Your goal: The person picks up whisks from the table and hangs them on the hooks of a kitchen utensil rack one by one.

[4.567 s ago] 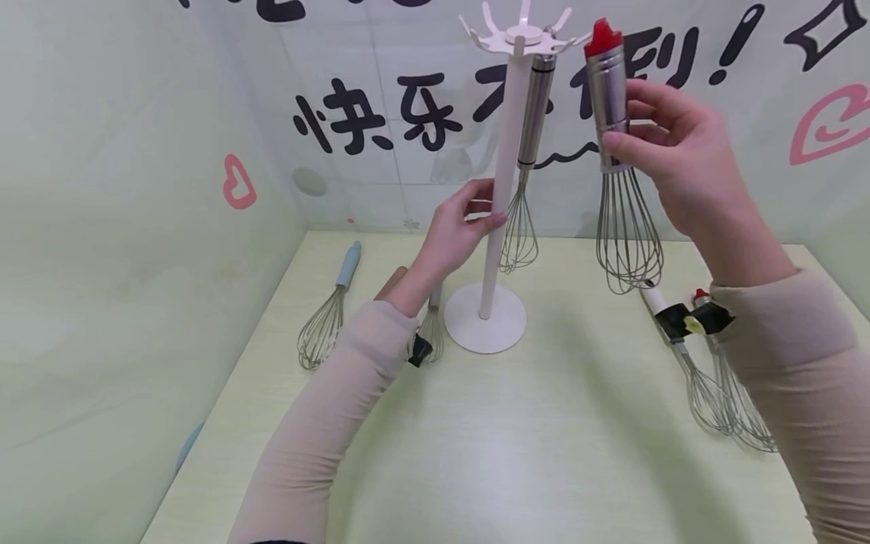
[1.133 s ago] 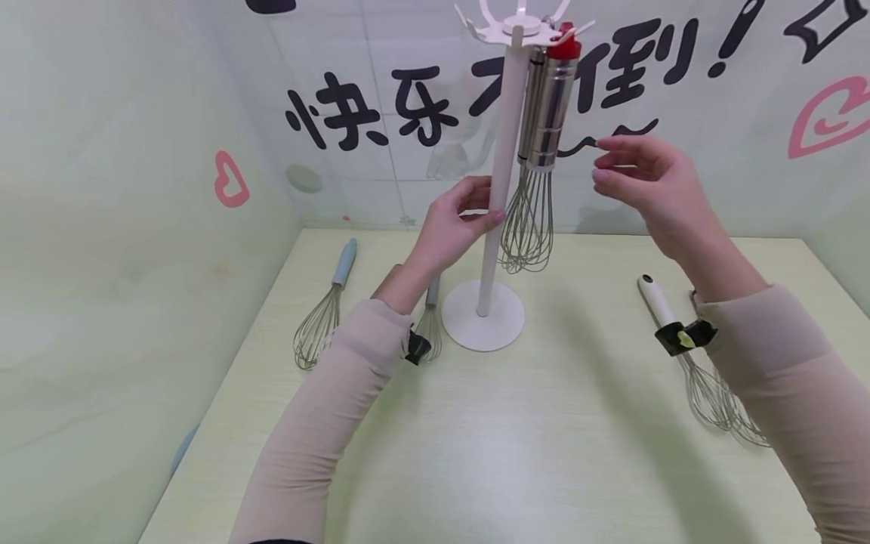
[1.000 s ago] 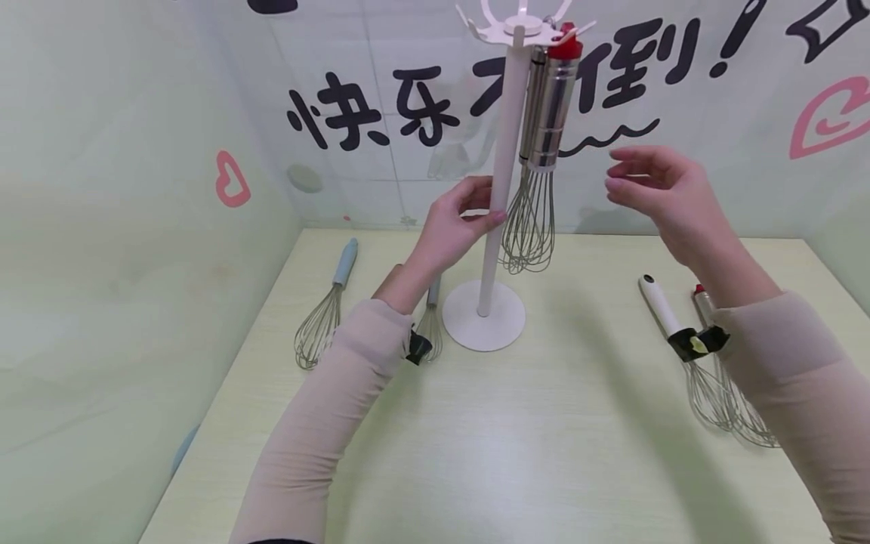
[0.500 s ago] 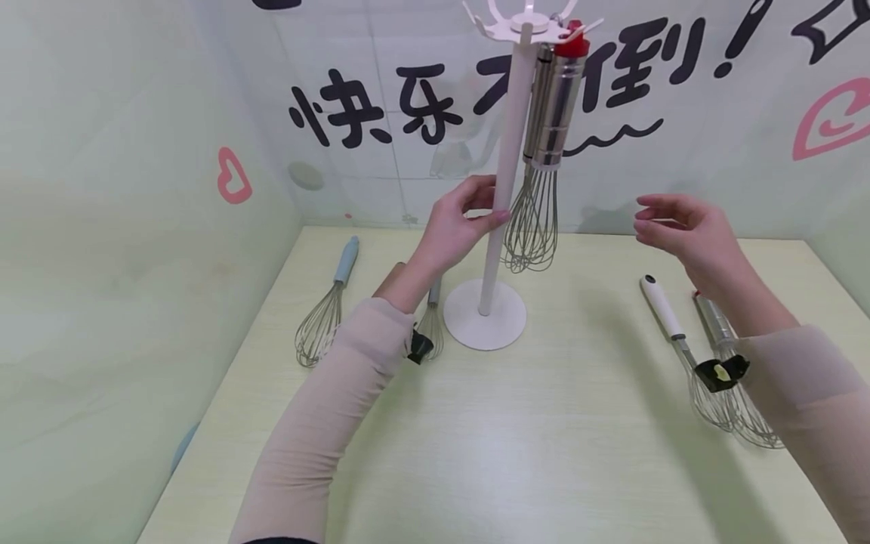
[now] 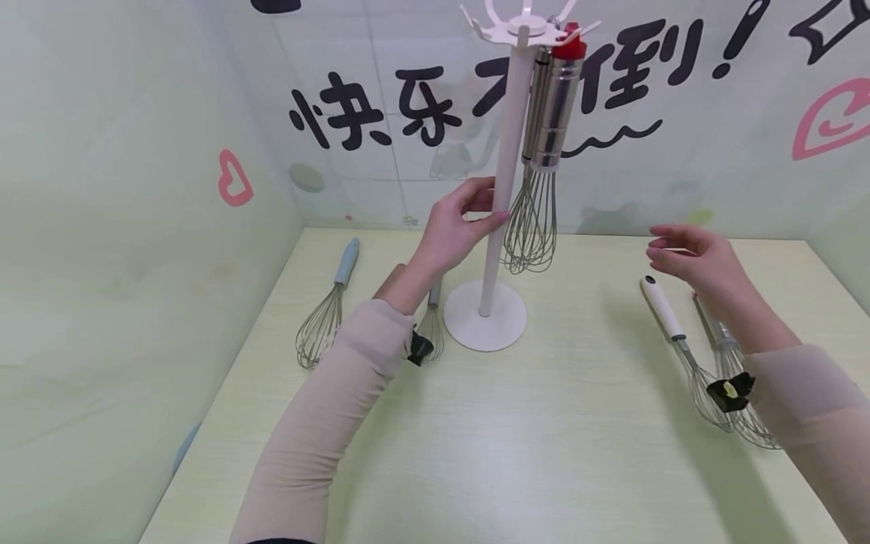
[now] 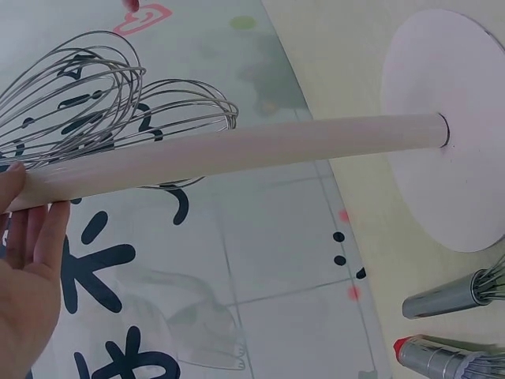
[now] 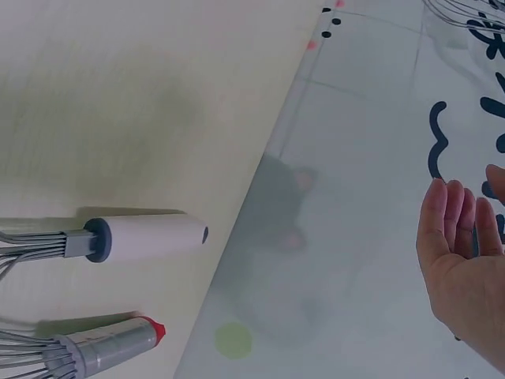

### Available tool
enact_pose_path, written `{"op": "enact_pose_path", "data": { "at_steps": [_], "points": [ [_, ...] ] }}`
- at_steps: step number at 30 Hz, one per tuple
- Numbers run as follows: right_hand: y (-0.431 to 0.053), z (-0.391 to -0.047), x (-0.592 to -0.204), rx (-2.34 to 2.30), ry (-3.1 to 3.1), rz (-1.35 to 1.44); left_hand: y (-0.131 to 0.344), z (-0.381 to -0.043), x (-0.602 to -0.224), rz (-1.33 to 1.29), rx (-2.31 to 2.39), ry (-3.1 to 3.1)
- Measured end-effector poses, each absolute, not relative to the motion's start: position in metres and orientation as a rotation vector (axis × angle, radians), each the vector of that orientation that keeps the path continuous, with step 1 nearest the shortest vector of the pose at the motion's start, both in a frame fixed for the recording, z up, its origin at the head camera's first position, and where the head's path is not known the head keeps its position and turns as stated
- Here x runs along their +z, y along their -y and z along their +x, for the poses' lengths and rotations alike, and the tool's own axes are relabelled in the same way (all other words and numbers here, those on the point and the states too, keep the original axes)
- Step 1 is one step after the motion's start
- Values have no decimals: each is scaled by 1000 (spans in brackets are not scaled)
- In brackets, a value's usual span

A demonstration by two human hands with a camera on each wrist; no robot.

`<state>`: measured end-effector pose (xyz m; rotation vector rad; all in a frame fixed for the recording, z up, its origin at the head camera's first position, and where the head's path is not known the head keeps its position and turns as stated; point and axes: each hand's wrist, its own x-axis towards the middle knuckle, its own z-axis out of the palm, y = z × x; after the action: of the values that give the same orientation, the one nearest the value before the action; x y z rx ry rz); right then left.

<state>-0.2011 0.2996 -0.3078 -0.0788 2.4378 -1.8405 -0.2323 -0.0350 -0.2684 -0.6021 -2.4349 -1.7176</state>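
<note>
A white stand [image 5: 508,143] with a ring of hooks on top stands on its round base. My left hand [image 5: 454,227] grips its pole between thumb and fingers. Two metal-handled whisks hang close together from the hooks on the right; the nearer whisk [image 5: 557,113] has a red tip, the other a plain steel handle [image 5: 535,106]. My right hand [image 5: 700,261] is in the air, fingers loosely bent and holding nothing. Below it, side by side on the table, lie a white-handled whisk [image 5: 662,308] and a red-tipped whisk [image 7: 114,345], partly behind my wrist in the head view.
Left of the stand on the table [image 5: 476,438] lie a blue-handled whisk [image 5: 345,263] and a grey-handled whisk [image 6: 446,296]. Another red-tipped whisk [image 6: 430,355] shows beside the grey one in the left wrist view. Printed sheets [image 5: 408,45] form walls behind and at the sides.
The red-tipped whisk, earlier in my right hand, now hangs on the stand. My right hand has let it go and moved right and down. My left hand has stayed on the pole.
</note>
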Motion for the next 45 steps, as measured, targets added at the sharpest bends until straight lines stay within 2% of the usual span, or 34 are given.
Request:
{"op": "enact_pose_path", "data": {
  "at_steps": [10, 19, 45],
  "points": [
    [-308, -197, -320, -1674, -2475, 52, 34, -232, -269, -581, -1721, 2425],
    [-315, -199, -336, -1903, -2362, 2, 31, -231, -270, -582, -1720, 2374],
    [-339, -196, -378, -1445, -2604, 128, 28, -232, -269, -604, -1723, 2409]
  ]
}}
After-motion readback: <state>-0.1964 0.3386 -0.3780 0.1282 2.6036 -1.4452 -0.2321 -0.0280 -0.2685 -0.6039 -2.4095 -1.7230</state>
